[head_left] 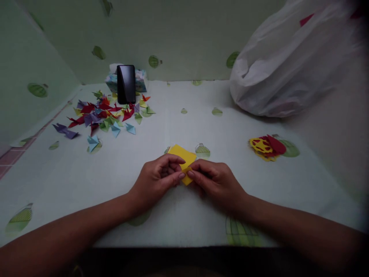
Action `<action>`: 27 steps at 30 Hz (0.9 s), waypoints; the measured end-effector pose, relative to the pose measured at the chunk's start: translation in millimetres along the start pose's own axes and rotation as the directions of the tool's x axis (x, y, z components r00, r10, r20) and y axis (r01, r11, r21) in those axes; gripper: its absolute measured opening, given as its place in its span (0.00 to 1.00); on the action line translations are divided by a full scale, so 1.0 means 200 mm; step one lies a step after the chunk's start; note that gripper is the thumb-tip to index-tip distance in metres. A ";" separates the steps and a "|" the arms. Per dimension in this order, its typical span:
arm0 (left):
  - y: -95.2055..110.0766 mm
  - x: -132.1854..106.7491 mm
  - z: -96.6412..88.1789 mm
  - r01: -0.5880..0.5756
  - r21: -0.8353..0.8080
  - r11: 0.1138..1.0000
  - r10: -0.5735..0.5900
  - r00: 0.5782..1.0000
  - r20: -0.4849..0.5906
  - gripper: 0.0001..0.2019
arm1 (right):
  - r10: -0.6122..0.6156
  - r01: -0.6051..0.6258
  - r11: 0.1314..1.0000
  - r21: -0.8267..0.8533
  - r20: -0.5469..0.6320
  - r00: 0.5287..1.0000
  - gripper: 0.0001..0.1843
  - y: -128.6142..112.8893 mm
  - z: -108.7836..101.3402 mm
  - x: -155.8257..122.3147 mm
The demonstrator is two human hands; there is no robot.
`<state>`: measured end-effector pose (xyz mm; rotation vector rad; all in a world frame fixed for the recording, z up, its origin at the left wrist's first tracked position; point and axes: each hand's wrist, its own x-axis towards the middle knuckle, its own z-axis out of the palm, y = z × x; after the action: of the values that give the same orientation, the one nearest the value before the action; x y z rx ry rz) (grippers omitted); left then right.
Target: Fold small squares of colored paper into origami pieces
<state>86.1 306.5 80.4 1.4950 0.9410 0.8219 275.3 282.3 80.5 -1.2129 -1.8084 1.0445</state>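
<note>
My left hand (161, 173) and my right hand (215, 179) meet near the middle of the table. Between their thumbs and fingertips they pinch a small folded piece of yellow paper (187, 180), one hand on either side. Just beyond the fingertips shows a larger flat area of yellow paper (182, 154). Whether it joins the folded piece or lies apart under it, I cannot tell. Some fingers of both hands are hidden behind the thumbs and paper.
Folded paper birds (99, 113) in several colours lie at the back left. Behind them a black phone (126, 84) leans against a tissue box (141, 80). A white plastic bag (268, 84) stands at the back right, with red and yellow paper cutouts (261, 145) nearer.
</note>
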 end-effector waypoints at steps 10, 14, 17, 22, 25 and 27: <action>0.03 0.01 -0.02 0.110 -0.068 0.992 -0.105 0.992 0.067 0.07 | 0.141 -0.147 0.973 0.176 0.045 0.989 0.11 0.00 0.00 0.00; 0.03 0.01 -0.02 0.135 -0.077 0.988 -0.129 0.988 0.081 0.10 | 0.188 -0.193 0.948 0.253 0.043 0.981 0.11 0.01 0.01 0.00; 0.03 0.00 -0.03 0.143 0.020 0.990 -0.144 0.983 0.111 0.10 | 0.168 -0.173 0.955 0.242 0.040 0.985 0.12 0.01 0.01 0.00; 0.03 0.00 -0.01 0.103 0.038 0.994 -0.106 0.990 0.097 0.12 | 0.177 -0.188 0.942 0.279 0.062 0.982 0.12 0.00 0.01 -0.01; 0.04 0.00 0.00 0.157 -0.015 0.988 -0.153 0.978 0.138 0.11 | 0.166 -0.166 0.952 0.257 0.018 0.986 0.12 0.00 0.01 -0.01; 0.04 0.01 0.01 0.189 -0.006 0.982 -0.186 0.970 0.159 0.10 | 0.152 -0.146 0.958 0.247 -0.007 0.988 0.11 0.00 0.01 -0.01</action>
<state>89.1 306.7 89.0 1.4059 0.9352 0.5662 273.7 279.7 78.5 -1.2170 -1.5321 1.2907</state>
